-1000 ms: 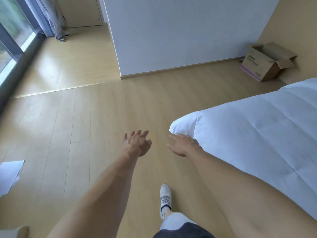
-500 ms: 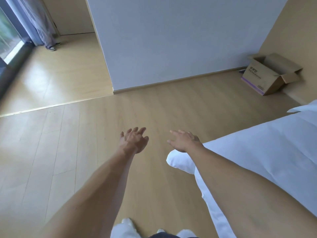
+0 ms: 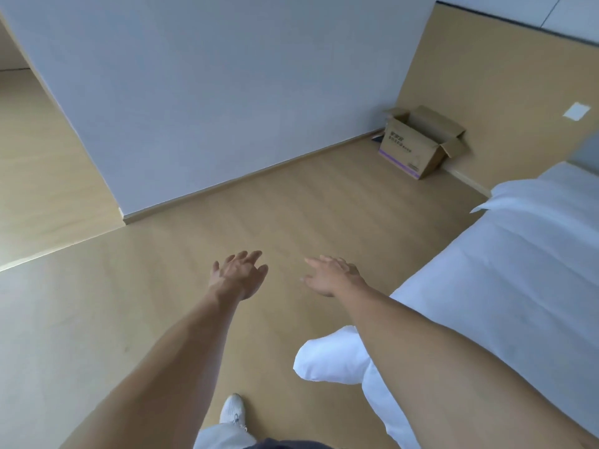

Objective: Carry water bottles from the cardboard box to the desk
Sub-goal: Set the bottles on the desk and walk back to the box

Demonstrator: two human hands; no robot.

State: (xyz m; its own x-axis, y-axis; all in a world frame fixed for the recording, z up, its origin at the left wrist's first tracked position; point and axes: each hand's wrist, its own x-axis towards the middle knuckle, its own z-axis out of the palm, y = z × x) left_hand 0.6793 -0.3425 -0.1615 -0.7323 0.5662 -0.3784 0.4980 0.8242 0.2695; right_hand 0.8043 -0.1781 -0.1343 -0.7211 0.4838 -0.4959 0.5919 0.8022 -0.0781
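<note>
An open cardboard box (image 3: 411, 145) with a purple stripe stands on the floor in the far right corner, against the tan wall panel. Its flaps are up and its inside is hidden from here. No water bottle and no desk are in view. My left hand (image 3: 240, 275) and my right hand (image 3: 332, 275) are stretched out in front of me above the floor, fingers relaxed and spread, both holding nothing. The box is well beyond both hands, up and to the right.
A bed with a white duvet (image 3: 505, 286) fills the right side, its corner (image 3: 327, 361) hanging near my right arm. A grey-white wall (image 3: 227, 92) runs across the back. Wooden floor (image 3: 291, 205) stretches from my foot (image 3: 231, 411) to the box.
The view has swung right and moved forward along the bed. The box now appears larger and closer to the middle. Both hands stay outstretched and hold nothing.
</note>
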